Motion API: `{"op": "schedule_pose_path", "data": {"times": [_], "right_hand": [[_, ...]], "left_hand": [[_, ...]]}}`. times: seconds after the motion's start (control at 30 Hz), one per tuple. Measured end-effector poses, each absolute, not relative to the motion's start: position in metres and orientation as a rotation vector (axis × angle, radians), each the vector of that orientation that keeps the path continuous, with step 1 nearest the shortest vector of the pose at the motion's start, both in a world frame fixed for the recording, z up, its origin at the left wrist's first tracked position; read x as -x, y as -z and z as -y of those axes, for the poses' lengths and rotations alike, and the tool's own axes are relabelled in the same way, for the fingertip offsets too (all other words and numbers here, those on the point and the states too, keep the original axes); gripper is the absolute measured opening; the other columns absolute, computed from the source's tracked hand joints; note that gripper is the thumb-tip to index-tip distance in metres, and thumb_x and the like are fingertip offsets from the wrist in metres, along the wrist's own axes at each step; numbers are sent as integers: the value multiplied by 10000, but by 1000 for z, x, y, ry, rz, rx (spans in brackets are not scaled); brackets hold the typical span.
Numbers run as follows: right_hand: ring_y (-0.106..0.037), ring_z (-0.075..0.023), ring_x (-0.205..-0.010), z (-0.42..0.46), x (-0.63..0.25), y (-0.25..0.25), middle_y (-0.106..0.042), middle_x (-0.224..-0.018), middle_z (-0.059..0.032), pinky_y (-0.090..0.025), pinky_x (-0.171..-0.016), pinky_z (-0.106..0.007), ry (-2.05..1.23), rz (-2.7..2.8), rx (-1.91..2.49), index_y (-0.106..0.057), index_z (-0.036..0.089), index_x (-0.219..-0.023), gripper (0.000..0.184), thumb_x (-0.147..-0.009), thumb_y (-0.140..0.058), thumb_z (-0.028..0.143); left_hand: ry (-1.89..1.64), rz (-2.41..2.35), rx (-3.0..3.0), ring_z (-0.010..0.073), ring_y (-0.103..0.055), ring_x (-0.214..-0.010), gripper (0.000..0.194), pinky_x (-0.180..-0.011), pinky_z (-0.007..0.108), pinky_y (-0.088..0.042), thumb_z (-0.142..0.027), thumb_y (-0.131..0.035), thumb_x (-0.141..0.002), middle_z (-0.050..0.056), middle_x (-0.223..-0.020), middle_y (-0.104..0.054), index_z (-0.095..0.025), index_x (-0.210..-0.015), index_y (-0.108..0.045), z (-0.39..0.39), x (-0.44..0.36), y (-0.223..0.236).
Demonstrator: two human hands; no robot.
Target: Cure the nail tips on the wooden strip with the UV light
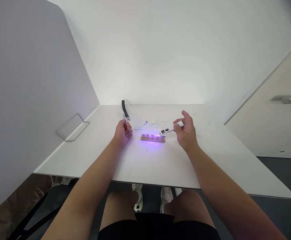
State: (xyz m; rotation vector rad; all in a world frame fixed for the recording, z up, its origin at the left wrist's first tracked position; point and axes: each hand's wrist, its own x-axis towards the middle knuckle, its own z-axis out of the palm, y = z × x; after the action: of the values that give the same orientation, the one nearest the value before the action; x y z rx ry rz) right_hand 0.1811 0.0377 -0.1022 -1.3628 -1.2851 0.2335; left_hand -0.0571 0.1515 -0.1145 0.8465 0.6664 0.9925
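Note:
My right hand (185, 133) pinches a slim white UV lamp (170, 129) with a small dark display and a dark button. The lamp's tip points left, just over the right end of a short wooden strip (152, 140). Several small shiny metal pieces sit in a row on the strip, and purple light falls on them and on the tabletop in front. To the left, my left hand (123, 132) is closed in a fist around a thin metal tool (126, 124), mostly hidden by the fingers. The fist rests at the table, apart from the strip.
Behind my left hand lies a black curved handle-like object (124, 108), with clear plastic beside it. A white cable (145, 126) curls behind the strip. Small dark specks dot the white table (155, 170). A wire frame (72, 127) stands at the left panel. Another person's leg (23, 196) shows lower left.

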Motion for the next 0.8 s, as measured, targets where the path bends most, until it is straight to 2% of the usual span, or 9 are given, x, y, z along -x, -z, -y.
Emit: {"op": "schedule_pose_path", "data": {"times": [0.17, 0.37, 0.53, 0.8], "right_hand": [[-531, -147, -623, -38, -182, 102, -577, -907, -35, -473, -574, -333, -212, 1298, 1329, -301, 250, -1304, 572, -780, -511, 347], [-497, -118, -590, -41, -182, 93, -577, -894, -16, -461, -527, -288, -266, 1287, 1347, -294, 252, -1307, 576, -770, -496, 295], [-509, -129, -636, -47, -177, 84, -569, -865, -10, -447, -547, -282, -215, 1313, 1375, -271, 256, -1319, 572, -780, -461, 257], [-491, -121, -600, -55, -164, 66, -558, -860, -4, -444, -570, -297, -109, 1469, 1467, -265, 252, -1316, 553, -788, -429, 255]], "left_hand": [[-993, -671, -864, 79, -278, -253, 387, -309, 214, -236, -410, -383, -739, -65, -322, -226, -179, -430, -376, -151, 57, 115], [-987, -695, -869, 75, -269, -251, 397, -311, 210, -218, -401, -376, -749, -64, -320, -226, -175, -423, -376, -151, 55, 115], [-995, -683, -866, 71, -259, -255, 402, -318, 208, -212, -399, -373, -757, -65, -322, -215, -176, -422, -370, -150, 54, 116], [-982, -657, -885, 61, -241, -266, 416, -326, 204, -192, -433, -395, -748, -69, -329, -193, -173, -424, -379, -154, 54, 125]]}}
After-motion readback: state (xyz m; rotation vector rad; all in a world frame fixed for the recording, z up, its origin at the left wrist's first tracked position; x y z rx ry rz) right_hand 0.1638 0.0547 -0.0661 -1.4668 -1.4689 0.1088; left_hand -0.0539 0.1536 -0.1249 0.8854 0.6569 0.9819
